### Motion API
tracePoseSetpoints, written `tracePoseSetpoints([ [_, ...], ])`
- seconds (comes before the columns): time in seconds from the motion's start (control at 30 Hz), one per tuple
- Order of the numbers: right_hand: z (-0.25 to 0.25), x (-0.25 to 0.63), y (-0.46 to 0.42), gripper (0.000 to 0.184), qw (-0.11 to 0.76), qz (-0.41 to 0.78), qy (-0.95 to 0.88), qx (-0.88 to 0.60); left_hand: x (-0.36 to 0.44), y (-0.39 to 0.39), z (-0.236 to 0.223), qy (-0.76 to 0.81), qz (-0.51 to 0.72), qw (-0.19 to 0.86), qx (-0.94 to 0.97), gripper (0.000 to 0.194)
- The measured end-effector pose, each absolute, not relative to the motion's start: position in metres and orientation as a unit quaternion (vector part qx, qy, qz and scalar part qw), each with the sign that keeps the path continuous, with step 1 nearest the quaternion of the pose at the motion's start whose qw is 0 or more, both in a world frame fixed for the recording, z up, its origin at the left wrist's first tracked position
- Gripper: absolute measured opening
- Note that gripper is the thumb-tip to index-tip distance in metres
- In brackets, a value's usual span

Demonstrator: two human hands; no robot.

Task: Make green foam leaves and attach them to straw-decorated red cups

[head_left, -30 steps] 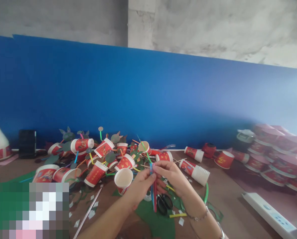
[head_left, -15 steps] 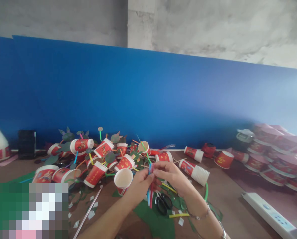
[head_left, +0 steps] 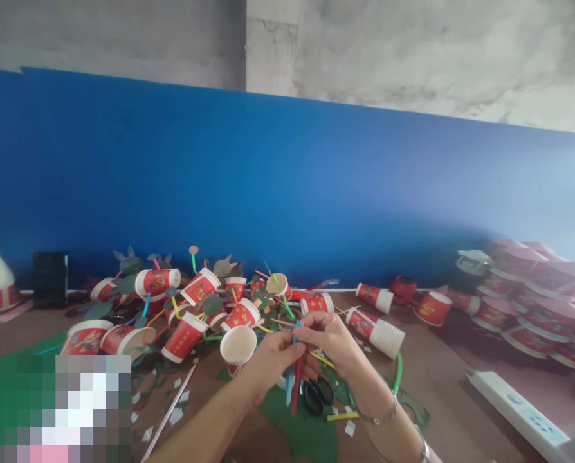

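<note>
Both hands meet in front of me around a small bunch of blue and red straws [head_left: 294, 386], whose lower ends hang down below the fingers. My left hand [head_left: 278, 357] pinches the bunch between thumb and fingers. From the other side, my right hand [head_left: 327, 341] is closed on the upper end, close to the left thumb; its fingers partly hide the straws. Black-handled scissors [head_left: 316, 395] lie on the table just beneath the hands. An upright paper cup [head_left: 238, 348] stands left of my left hand. Pieces of yellow straw [head_left: 343, 417] rest by the scissors.
Red printed paper cups [head_left: 186, 337] with straws and dark paper shapes are heaped at the left. Nested cups [head_left: 377, 333] lie to the right, near a white power strip [head_left: 519, 411]. Pink-topped cups [head_left: 538, 302] are stacked far right. Green paper [head_left: 301, 431] and white scraps litter the table.
The straws have turned slightly in my fingers, and their lower ends now spread apart, with the red more in view. My hands have shifted slightly and stay together.
</note>
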State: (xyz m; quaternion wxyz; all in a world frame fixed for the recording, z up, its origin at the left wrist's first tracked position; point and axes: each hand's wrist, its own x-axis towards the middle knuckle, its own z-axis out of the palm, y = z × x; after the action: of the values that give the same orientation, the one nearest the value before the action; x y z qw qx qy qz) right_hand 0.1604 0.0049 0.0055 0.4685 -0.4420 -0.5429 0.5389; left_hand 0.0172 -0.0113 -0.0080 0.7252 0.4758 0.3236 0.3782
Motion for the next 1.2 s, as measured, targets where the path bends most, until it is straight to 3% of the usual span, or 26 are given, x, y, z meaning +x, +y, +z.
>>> tracePoseSetpoints([
  [0.2,0.0090,0.1596,0.0018,0.035,0.440,0.572,-0.553,-0.417,0.0147,-0.0104,-0.0053,0.333,0.380,0.724,0.470,0.047],
  [0.43,0.0048,0.1564,0.0047,0.032,0.471,0.520,-0.548,-0.455,0.0152,-0.0107,-0.0065,0.321,0.377,0.734,0.464,0.046],
  [0.67,0.0034,0.1623,0.0062,0.044,0.423,0.587,-0.554,-0.412,0.0131,-0.0092,-0.0053,0.323,0.372,0.741,0.456,0.052],
  [0.83,0.0048,0.1599,0.0078,0.039,0.447,0.493,-0.600,-0.444,0.0134,-0.0092,-0.0052,0.321,0.362,0.745,0.459,0.054],
  [0.97,0.0057,0.1577,0.0076,0.044,0.466,0.395,-0.639,-0.468,0.0126,-0.0077,-0.0076,0.316,0.381,0.746,0.446,0.053],
  [1.2,0.0079,0.1555,0.0030,0.037,0.475,0.225,-0.745,-0.410,0.0099,-0.0037,-0.0088,0.301,0.374,0.758,0.442,0.048],
])
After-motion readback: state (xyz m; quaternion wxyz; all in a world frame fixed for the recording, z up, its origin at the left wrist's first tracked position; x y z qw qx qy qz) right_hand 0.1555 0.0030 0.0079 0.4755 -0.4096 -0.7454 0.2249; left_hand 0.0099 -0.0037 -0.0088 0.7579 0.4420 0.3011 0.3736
